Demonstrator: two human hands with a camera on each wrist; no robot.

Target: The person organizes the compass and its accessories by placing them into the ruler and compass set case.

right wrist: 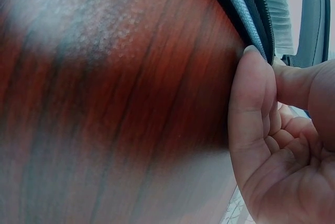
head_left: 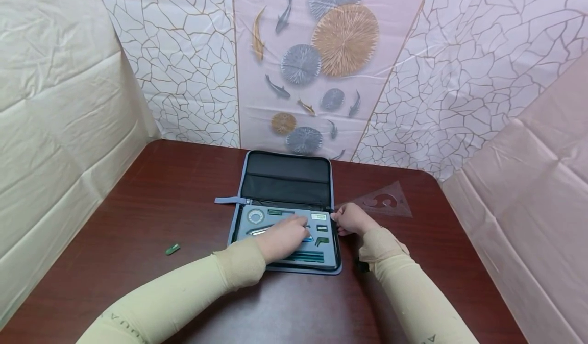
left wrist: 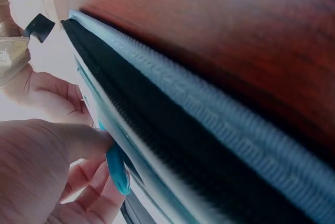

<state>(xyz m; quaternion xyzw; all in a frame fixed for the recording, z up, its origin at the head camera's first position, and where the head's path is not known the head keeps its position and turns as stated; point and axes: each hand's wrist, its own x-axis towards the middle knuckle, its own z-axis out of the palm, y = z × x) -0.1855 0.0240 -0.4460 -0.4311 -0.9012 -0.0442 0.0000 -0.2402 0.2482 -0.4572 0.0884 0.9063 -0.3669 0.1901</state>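
A zip-up drawing-set case [head_left: 285,270] lies unfolded on the table, its grey tray [head_left: 243,244] facing up. My left hand [head_left: 285,237] reaches over the middle of the tray. Its thumb and fingers pinch a small teal-blue piece [left wrist: 118,171], whose kind is hard to make out; the hand covers part of a metal compass [head_left: 258,230]. At the case's right edge, near the fold, my right hand [head_left: 350,219] pinches the zippered rim [right wrist: 256,41] between thumb and index finger. Beside it in the tray sit a white eraser [head_left: 319,217] and a green sharpener [head_left: 321,227].
Green pencils [head_left: 305,256], a green angled piece [head_left: 322,241] and a round dial-like piece [head_left: 255,216] occupy tray slots. A clear set square [head_left: 399,201] lies right of the case. A small green item [head_left: 172,249] lies to the left. Cloth walls surround the table [head_left: 193,293].
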